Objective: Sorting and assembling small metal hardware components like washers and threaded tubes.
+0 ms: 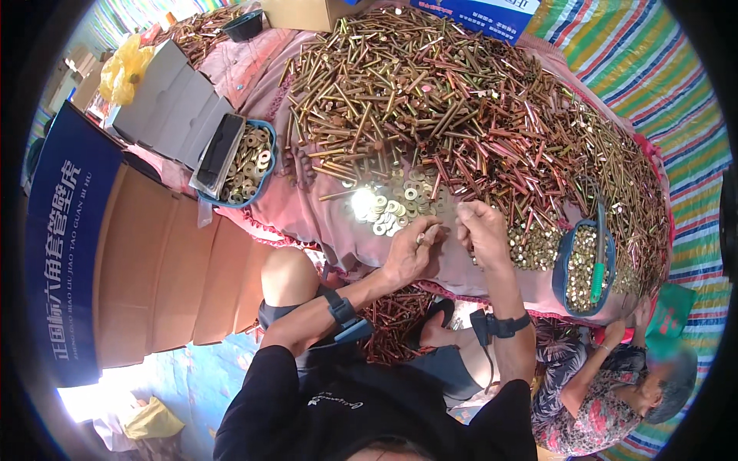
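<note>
room: cloth (327, 224) left of washers (390, 215) | blocked: rod pile (400, 84) beyond, blue basket (562, 265) right

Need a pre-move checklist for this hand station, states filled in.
1. Left grip and right grip clear of each other: ok, a gap shows between them.
2. What each grip holds: cannot tell, the curled fingers hide it.
3. Loose washers close by: ok, on the pink cloth just beyond the left grip.
4. Washers evenly lit: not ok, glare washes out some at the left.
5. Right-hand blue basket free of tools: not ok, a green-handled tool lies across it.
</note>
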Available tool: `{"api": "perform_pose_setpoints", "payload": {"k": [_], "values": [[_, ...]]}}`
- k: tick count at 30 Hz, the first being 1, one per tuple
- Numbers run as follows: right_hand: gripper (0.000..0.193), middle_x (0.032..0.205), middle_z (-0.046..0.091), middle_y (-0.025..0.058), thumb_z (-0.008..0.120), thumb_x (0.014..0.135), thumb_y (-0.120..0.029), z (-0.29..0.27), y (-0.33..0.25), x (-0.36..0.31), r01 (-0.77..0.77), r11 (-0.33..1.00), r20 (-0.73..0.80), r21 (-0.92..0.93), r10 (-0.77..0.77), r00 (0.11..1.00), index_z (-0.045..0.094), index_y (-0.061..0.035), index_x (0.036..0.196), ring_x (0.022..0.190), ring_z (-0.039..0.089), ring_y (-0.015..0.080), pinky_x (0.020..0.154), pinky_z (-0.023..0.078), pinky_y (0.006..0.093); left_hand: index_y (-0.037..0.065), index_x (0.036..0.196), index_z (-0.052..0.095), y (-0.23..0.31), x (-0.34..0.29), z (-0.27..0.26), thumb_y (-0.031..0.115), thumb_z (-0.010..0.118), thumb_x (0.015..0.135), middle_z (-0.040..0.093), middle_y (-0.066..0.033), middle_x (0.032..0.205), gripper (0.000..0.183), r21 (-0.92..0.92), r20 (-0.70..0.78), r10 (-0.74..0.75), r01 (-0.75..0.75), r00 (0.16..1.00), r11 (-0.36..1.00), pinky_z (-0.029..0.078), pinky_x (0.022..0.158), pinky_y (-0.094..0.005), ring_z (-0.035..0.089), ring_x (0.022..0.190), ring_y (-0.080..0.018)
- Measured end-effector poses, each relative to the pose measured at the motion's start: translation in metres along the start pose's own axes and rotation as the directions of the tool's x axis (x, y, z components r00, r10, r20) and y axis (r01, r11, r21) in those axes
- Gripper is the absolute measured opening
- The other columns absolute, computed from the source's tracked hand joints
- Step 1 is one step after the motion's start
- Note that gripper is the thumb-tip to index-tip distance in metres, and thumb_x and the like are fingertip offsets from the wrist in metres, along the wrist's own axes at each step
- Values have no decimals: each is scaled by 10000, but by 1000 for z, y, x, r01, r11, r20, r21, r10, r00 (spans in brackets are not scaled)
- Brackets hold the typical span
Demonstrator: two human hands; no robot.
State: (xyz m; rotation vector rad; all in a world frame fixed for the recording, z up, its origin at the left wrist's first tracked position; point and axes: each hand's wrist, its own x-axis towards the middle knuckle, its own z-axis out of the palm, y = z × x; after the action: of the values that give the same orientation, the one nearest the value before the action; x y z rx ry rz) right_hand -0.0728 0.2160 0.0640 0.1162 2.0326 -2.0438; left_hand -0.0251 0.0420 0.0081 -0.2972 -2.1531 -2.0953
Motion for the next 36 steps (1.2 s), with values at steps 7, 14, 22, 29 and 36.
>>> {"api": "perform_pose_setpoints", "payload": {"k": [7,14,22,29,36], "values": [[239,676,631,0,707,972,-235,39,-17,-36,16,999,155,-37,-10,988,709,0,936,524,561,51,467,429,211,12,1213,591,-8,-3,0,178,534,1041,700,-185,893,246,40,-19,75,-74,997,996,560,707,-382,711,781,-275],[255,677,645,7,697,964,-221,46,-17,-45,138,968,59,-210,-128,990,713,28,912,536,552,43,484,430,230,34,1389,472,4,-9,-6,117,557,1023,688,-190,980,385,114,0,97,-97,995,989,556,779,-375,703,854,-284],[276,707,669,35,719,969,-257,20,-20,-28,42,957,108,-287,-11,994,715,9,897,566,577,82,512,455,264,65,1518,369,4,-25,-13,6,552,1031,696,-185,1169,523,-9,-9,6,-6,1000,1000,544,897,-336,702,1053,-258],[147,847,720,173,707,900,-140,1,0,14,280,677,-58,-681,-430,901,744,-13,965,785,704,318,725,535,395,13,1318,553,1,-13,-8,8,546,1032,725,-148,1095,286,29,3,91,-91,996,995,558,869,-315,712,993,-212],[177,857,722,213,683,913,-170,36,-10,30,283,572,-50,-770,-497,866,726,-20,996,806,705,404,744,543,464,-1,1263,577,24,-15,-16,104,558,1040,716,-149,1035,246,-19,92,-119,122,989,992,554,807,-335,699,906,-222]]}}
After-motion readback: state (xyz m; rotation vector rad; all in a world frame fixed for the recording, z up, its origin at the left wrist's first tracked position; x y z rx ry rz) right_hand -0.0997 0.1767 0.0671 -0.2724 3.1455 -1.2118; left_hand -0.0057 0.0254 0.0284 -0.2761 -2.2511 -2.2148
